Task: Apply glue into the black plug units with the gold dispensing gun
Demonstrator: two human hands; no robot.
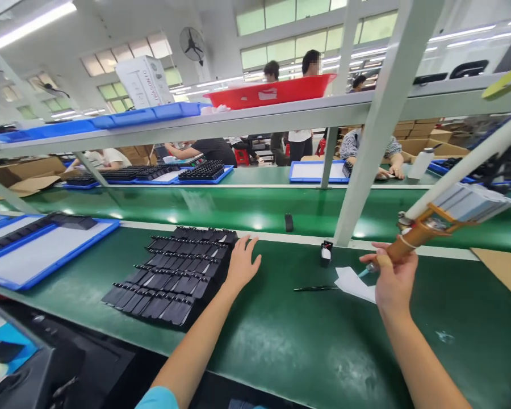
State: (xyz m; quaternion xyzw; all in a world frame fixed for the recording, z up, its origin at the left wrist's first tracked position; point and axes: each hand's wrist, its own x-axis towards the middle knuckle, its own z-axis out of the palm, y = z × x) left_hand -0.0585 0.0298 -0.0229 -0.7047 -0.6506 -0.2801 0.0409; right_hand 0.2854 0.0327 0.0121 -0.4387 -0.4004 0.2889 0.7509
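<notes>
Amber dispenser [402,241] held in right hand [395,279], nozzle [367,270] at white paper [352,283] on surface [281,341]. Left hand [242,264] wide beside black parts [170,275]. Likely between pieces; picking calls for narrowing left hand.

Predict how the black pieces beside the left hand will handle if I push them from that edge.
The black pieces will probably shift separately, since dividing lines show between them in the rows. They look stiff, with crisp, straight edges like moulded plastic. Outer ones might slide out of line, as they appear to sit straight on the green bench.
</notes>
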